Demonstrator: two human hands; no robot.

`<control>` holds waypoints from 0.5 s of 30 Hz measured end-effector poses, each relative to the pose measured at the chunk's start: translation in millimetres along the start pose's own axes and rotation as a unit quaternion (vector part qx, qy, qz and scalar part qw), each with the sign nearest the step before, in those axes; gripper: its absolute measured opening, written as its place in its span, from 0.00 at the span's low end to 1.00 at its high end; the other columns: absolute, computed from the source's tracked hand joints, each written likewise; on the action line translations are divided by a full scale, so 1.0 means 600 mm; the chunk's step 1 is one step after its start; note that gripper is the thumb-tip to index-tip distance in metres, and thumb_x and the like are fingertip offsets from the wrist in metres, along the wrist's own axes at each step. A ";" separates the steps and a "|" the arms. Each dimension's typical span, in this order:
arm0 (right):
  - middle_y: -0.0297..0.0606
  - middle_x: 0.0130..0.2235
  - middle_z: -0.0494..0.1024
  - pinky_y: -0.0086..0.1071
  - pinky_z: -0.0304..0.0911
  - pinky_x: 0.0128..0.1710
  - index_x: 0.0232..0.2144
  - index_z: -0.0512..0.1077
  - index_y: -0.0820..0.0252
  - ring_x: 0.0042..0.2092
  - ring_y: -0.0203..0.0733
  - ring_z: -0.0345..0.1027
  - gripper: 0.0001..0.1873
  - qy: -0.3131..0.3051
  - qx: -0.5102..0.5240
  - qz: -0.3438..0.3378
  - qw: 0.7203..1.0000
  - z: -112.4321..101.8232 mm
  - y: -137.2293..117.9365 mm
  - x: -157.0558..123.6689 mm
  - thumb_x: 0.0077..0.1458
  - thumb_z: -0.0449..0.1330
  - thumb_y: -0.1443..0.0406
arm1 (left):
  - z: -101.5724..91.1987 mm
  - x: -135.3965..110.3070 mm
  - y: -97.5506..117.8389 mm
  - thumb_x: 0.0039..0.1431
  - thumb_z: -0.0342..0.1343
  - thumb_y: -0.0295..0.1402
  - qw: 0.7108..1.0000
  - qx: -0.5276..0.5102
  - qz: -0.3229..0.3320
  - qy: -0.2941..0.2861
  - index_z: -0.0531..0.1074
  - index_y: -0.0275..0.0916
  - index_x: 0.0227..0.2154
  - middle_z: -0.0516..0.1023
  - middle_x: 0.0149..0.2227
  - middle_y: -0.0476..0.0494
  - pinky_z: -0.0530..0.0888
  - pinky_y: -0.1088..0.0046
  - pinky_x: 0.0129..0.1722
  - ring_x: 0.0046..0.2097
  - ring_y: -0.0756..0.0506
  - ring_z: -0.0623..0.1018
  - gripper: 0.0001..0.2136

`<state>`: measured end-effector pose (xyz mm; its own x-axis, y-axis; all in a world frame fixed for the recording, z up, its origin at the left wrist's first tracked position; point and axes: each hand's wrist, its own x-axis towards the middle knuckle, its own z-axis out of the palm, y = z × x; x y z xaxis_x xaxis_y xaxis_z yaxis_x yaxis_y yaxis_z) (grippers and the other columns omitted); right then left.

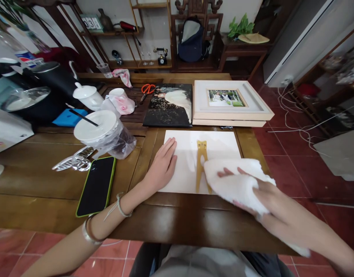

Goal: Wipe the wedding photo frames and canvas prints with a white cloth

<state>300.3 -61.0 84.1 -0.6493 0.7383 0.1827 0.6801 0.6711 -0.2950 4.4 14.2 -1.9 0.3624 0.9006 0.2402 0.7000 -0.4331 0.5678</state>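
Note:
A white board (191, 154) lies flat on the wooden table (50, 181) in front of me, with a yellowish stand piece (201, 161) on it. My left hand (163, 163) rests flat and open on the board's left edge. My right hand (260, 196) is closed on a white cloth (234, 182), pressing it against the board's right part, beside the stand piece. Beyond the board sit a dark wedding photo print (169, 104) and a cream picture frame (231, 102) holding a small photo.
A black phone in a green case (96, 184), a metal hair clip (74, 161) and a lidded drink cup in a plastic bag (103, 132) lie to the left. Orange scissors (147, 89), white cups and a black cooker (41, 92) stand farther back. Cables trail on the red floor at right.

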 end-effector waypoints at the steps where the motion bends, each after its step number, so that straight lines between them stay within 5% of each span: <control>1: 0.40 0.45 0.79 0.40 0.72 0.46 0.30 0.69 0.55 0.56 0.50 0.66 0.14 -0.005 -0.007 0.015 1.000 0.007 0.012 0.013 0.44 0.49 0.74 | -0.001 0.000 0.001 0.68 0.39 0.32 1.000 0.001 -0.001 -0.002 0.54 0.35 0.63 0.54 0.66 0.34 0.53 0.53 0.66 0.68 0.40 0.53 0.22; 4: 0.46 0.42 0.79 0.51 0.64 0.55 0.32 0.69 0.58 0.58 0.56 0.63 0.13 -0.009 -0.029 0.020 0.999 0.033 0.041 0.060 0.48 0.49 0.74 | -0.002 0.001 0.002 0.68 0.39 0.32 1.000 0.005 -0.001 -0.005 0.55 0.32 0.62 0.54 0.66 0.32 0.53 0.55 0.66 0.68 0.41 0.52 0.22; 7: 0.54 0.55 0.71 0.59 0.52 0.60 0.35 0.69 0.63 0.63 0.61 0.53 0.13 -0.016 -0.061 0.025 0.998 0.051 0.053 0.109 0.48 0.50 0.75 | -0.001 0.001 0.001 0.68 0.39 0.32 1.000 0.000 0.002 -0.003 0.54 0.32 0.63 0.54 0.67 0.33 0.53 0.55 0.66 0.68 0.42 0.52 0.22; 10: 0.56 0.62 0.62 0.61 0.49 0.60 0.38 0.71 0.67 0.65 0.63 0.47 0.14 -0.031 -0.083 0.034 0.995 0.060 0.058 0.148 0.48 0.52 0.75 | 0.000 0.002 0.000 0.68 0.39 0.32 1.000 -0.002 0.003 -0.001 0.55 0.33 0.63 0.54 0.66 0.33 0.53 0.55 0.66 0.68 0.41 0.52 0.22; 15: 0.53 0.61 0.64 0.58 0.45 0.63 0.38 0.75 0.67 0.65 0.62 0.48 0.16 -0.019 -0.104 0.011 0.994 0.068 0.053 0.162 0.45 0.56 0.75 | -0.001 0.002 0.001 0.68 0.40 0.32 1.000 -0.007 0.004 0.004 0.55 0.35 0.63 0.55 0.66 0.33 0.53 0.53 0.66 0.68 0.41 0.53 0.22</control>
<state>245.0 29.7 54.3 -0.6432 0.7526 0.1406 0.7474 0.6571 -0.0984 4.8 15.1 -1.0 0.3628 0.8972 0.2519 0.6885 -0.4403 0.5763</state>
